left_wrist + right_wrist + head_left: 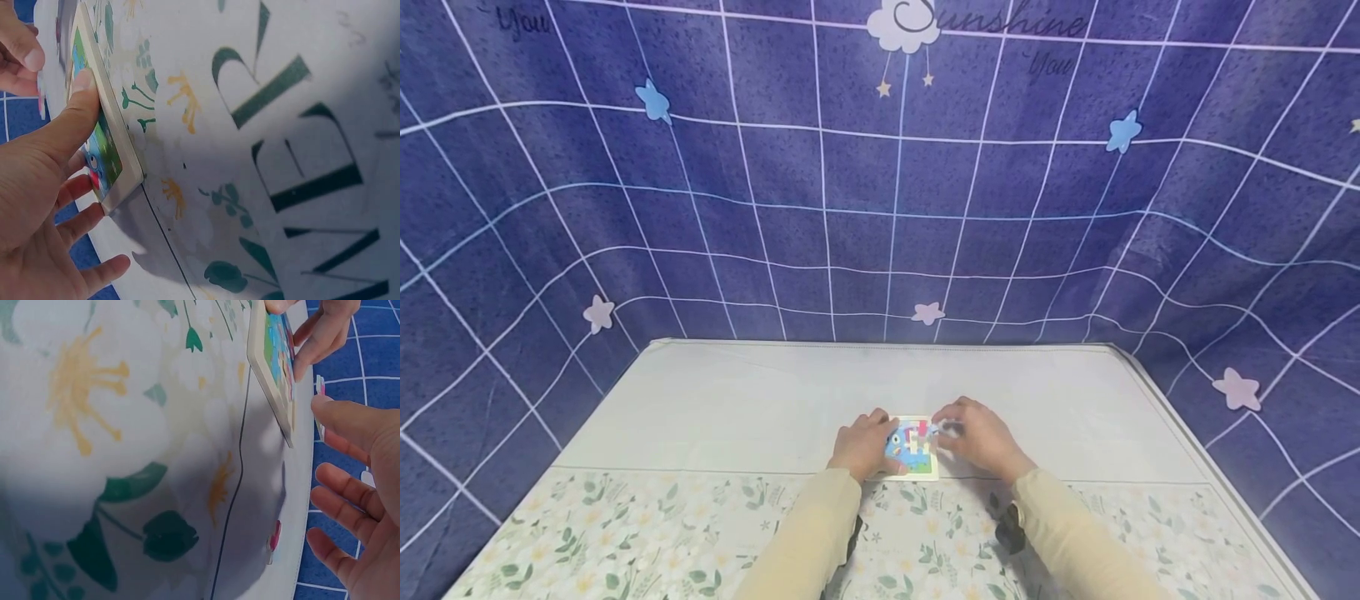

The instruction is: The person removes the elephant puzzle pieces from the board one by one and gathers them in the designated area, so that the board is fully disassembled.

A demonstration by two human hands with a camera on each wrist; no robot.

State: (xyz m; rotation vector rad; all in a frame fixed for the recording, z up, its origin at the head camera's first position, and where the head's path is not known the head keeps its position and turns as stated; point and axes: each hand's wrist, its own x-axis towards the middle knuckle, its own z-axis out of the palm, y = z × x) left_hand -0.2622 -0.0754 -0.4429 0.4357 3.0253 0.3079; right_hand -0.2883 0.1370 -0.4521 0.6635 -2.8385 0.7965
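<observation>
A small picture puzzle board (917, 457) lies flat where the white cloth meets the floral cloth. My left hand (880, 435) rests on its left side; in the left wrist view the thumb (80, 94) presses on the board's pale frame (119, 150) and the straight fingers lie on the picture. My right hand (947, 433) is at the board's right edge and pinches a thin pale puzzle piece (320, 384) between thumb and forefinger, just above the board (272, 356). Its other fingers (340, 512) are spread.
A loose pink piece (274, 540) lies on the white cloth beside the board. The table (715, 400) has a white far half and a floral near half (625, 533). A blue grid backdrop (850, 183) encloses it behind and at both sides.
</observation>
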